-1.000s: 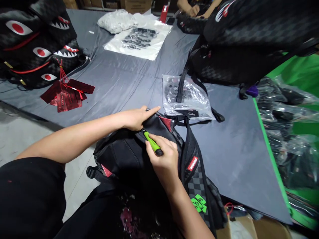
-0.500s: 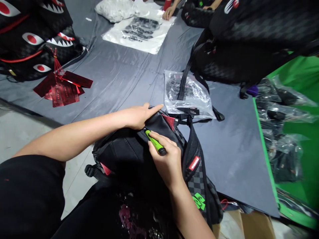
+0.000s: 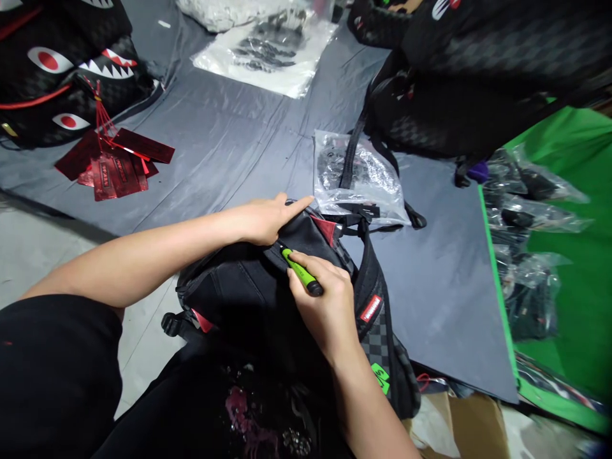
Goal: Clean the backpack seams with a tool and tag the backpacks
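Observation:
A black backpack (image 3: 239,287) with dark checkered sides and red corner patches lies in front of me, against the table edge. My left hand (image 3: 262,220) is on its upper part, gripping the fabric, with the index finger stretched to the right and other fingers hidden. In my right hand (image 3: 327,296) is a green marker (image 3: 300,271) with a black end. Its tip points at the black fabric just below my left hand; whether it touches cannot be made out. A shoulder strap (image 3: 373,287) with a red label hangs at the backpack's right side.
Black bags with shark faces (image 3: 71,70) and red tags (image 3: 119,169) are at the left. A clear plastic bag (image 3: 358,197) lies past the backpack, white plastic packaging (image 3: 268,60) farther back. More black bags (image 3: 454,95) and wrapped items (image 3: 530,293) are at the right, a cardboard box (image 3: 478,424) below.
The marker and my right hand have shifted slightly right and down. A co-worker's hand on the white packaging is no longer visible. The view has moved a little.

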A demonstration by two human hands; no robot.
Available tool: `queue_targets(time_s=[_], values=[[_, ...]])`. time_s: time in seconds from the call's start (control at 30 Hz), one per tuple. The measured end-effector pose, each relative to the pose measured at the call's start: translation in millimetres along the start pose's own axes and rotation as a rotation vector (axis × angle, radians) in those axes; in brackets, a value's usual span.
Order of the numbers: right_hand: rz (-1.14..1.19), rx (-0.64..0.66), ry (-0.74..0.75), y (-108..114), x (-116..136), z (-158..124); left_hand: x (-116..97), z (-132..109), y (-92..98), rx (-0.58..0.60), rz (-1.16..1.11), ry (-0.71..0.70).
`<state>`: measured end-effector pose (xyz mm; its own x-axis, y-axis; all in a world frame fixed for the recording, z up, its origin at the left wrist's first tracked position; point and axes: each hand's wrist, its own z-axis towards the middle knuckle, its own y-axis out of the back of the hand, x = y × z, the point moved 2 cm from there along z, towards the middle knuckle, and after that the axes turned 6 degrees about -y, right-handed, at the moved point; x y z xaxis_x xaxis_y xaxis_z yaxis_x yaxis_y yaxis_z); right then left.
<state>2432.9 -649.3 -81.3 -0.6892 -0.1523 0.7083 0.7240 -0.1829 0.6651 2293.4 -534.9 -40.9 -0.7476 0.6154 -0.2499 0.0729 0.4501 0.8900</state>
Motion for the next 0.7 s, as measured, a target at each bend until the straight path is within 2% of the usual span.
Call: queue_targets(time_s=[0.7], values=[[0.009,-0.017,-0.029,-0.5,0.8,1.4,-1.1,0.7,2.0,0.001,0.022,-0.001]])
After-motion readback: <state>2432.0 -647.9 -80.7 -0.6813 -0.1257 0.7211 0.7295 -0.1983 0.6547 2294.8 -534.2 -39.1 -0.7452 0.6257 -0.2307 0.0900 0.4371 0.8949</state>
